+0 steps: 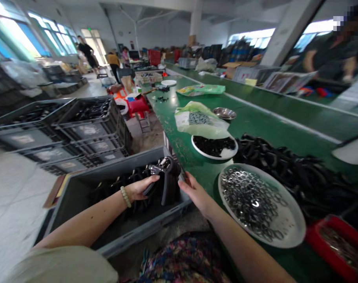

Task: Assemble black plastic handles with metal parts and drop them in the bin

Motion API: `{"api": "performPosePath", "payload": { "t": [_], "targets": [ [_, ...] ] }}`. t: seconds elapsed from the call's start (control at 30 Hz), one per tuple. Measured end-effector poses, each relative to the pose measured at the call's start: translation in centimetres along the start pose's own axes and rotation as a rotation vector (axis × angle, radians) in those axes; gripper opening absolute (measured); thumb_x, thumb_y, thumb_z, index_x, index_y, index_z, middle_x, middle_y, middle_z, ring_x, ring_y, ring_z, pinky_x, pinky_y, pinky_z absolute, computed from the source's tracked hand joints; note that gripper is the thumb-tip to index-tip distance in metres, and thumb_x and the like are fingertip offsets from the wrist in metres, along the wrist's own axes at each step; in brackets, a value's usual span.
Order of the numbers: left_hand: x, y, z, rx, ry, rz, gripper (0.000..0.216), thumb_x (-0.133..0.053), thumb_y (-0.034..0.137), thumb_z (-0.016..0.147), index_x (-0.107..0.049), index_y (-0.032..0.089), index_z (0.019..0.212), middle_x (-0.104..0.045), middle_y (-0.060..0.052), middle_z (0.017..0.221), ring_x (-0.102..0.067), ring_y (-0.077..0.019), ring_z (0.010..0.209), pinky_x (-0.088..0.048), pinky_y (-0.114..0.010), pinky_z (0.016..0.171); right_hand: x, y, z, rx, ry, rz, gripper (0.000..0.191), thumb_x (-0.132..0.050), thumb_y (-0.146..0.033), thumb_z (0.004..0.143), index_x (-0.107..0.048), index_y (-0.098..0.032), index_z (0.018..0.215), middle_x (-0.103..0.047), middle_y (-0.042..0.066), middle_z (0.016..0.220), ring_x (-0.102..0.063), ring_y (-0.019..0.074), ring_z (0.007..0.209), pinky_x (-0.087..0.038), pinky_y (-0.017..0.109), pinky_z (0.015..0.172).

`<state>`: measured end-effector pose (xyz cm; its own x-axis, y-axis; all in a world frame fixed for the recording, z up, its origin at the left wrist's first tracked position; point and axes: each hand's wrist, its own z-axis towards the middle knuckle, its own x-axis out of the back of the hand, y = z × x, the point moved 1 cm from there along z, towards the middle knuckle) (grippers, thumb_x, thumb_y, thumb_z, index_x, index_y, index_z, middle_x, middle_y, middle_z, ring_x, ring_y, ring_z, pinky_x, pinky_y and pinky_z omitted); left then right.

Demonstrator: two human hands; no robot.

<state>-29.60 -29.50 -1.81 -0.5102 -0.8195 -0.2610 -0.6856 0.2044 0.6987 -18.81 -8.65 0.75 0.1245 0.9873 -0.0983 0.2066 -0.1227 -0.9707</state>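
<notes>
The left hand (139, 190) has its fingers closed around a black-handled tool (168, 182) with a metal spring at its top, which is held over a grey crate (143, 232). The right hand (196, 192) is just beside the tool, near the crate's rim; whether its fingers grip anything, I cannot tell. Reckoned from the tool, black pieces (117, 186) lie inside the crate at nine o'clock. On the green bench (196, 169), a white plate (227, 152) of small black parts sits at two o'clock, a heap of black pieces (279, 161) near three, and a larger plate (291, 232) of metal rings between three and four.
</notes>
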Motion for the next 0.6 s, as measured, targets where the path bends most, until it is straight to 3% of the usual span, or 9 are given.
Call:
{"api": "performPosePath", "payload": {
  "t": [0.13, 0.23, 0.3, 0.47, 0.6],
  "targets": [
    [9.2, -5.9, -7.0, 0.012, 0.402, -0.097, 0.039, -0.079, 0.047, 0.06, -0.065, 0.018, 0.081, -0.071, -0.004, 0.064, -0.069, -0.0205, 0.069, -0.055, -0.026, 0.063, -0.6, 2.3, -1.4, -0.06, -0.005, -0.121, 0.083, -0.065, -0.064, 0.073, -0.042, -0.026, 0.143, -0.036, 0.011, 0.152, -0.031, 0.0289, 0.14, -0.021, 0.047, 0.116],
    [14.8, -9.9, -10.3, 0.056, 0.512, -0.133, 0.04, -0.081, 0.043, 0.059, -0.067, 0.016, 0.086, -0.074, -0.007, 0.076, -0.07, -0.0223, 0.072, -0.057, -0.028, 0.065, 0.6, 3.0, -2.8, -0.133, 0.005, -0.149, 0.08, -0.063, -0.066, 0.074, -0.042, -0.028, 0.141, -0.038, 0.012, 0.15, -0.034, 0.0294, 0.139, -0.028, 0.049, 0.113],
    [17.6, -12.2, -11.0, 0.114, 0.54, -0.176, 0.039, -0.08, 0.041, 0.06, -0.068, 0.013, 0.085, -0.075, -0.011, 0.081, -0.071, -0.0229, 0.071, -0.057, -0.029, 0.065, 1.7, 3.3, -3.7, -0.166, 0.045, -0.156, 0.077, -0.062, -0.065, 0.074, -0.044, -0.029, 0.139, -0.041, 0.013, 0.148, -0.036, 0.0287, 0.138, -0.032, 0.049, 0.111],
    [21.3, -16.6, -9.6, 0.171, 0.565, -0.251, 0.033, -0.076, 0.041, 0.066, -0.068, 0.012, 0.08, -0.074, -0.013, 0.081, -0.071, -0.022, 0.07, -0.057, -0.028, 0.067, 4.3, 4.3, -5.2, -0.202, 0.158, -0.178, 0.062, -0.064, -0.061, 0.074, -0.054, -0.03, 0.127, -0.045, 0.01, 0.145, -0.045, 0.0298, 0.131, -0.042, 0.05, 0.104],
    [22.7, -17.4, -9.3, 0.149, 0.56, -0.307, 0.032, -0.067, 0.046, 0.076, -0.068, 0.014, 0.081, -0.074, -0.013, 0.079, -0.071, -0.0224, 0.073, -0.057, -0.029, 0.071, 6.3, 5.5, -6.1, -0.259, 0.253, -0.187, 0.056, -0.07, -0.059, 0.069, -0.06, -0.03, 0.116, -0.05, 0.009, 0.14, -0.05, 0.0306, 0.126, -0.048, 0.048, 0.099]
  ]
}}
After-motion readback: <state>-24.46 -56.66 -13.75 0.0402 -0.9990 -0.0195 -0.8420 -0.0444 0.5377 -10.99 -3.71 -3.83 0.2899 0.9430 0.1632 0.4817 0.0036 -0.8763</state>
